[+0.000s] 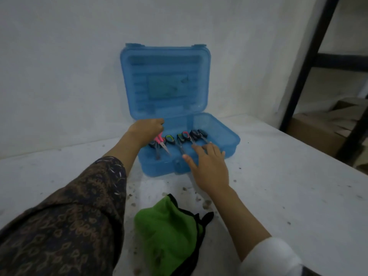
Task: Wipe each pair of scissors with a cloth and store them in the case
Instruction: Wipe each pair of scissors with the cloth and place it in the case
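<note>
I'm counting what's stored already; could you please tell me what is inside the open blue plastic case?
Several small scissors lie side by side in the blue plastic case. The left hand covers the leftmost handles, so an exact count isn't possible.

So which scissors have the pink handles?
The pair at the left end of the row in the case, right under the left hand: the pink scissors. The others have dark handles with green or reddish insides.
</note>
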